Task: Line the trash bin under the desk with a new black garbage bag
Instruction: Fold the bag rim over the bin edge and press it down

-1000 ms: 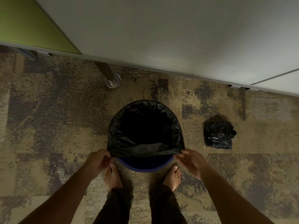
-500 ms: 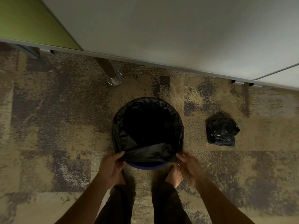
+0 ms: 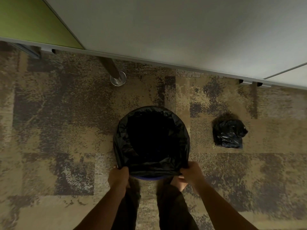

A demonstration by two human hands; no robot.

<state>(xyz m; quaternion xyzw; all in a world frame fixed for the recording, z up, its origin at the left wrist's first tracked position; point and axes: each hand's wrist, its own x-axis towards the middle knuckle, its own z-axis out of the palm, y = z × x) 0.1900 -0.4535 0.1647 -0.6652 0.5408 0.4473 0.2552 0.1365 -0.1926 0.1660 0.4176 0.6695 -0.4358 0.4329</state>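
1. looking from the left, we see our left hand (image 3: 118, 177) pinching the near-left corner of the black garbage bag (image 3: 154, 169); a second ago it sat further out to the left, and it has since come in tight against the trash bin (image 3: 146, 177).
2. at the middle, the bag's mouth is folded over the far and side rim, while the near hem is stretched flat between our hands. the blue strip of bin showing below it has shrunk to a thin sliver, so we judge the near edge is almost seated.
3. our right hand (image 3: 191, 171) pinches the near-right corner and has likewise closed in toward the rim.
4. further right, a crumpled black bag (image 3: 229, 134) lies on the carpet (image 3: 66, 130), well apart from the bin.
5. the bin stands in front of the desk (image 3: 182, 30), not yet under it; we reckon pushing it back remains.
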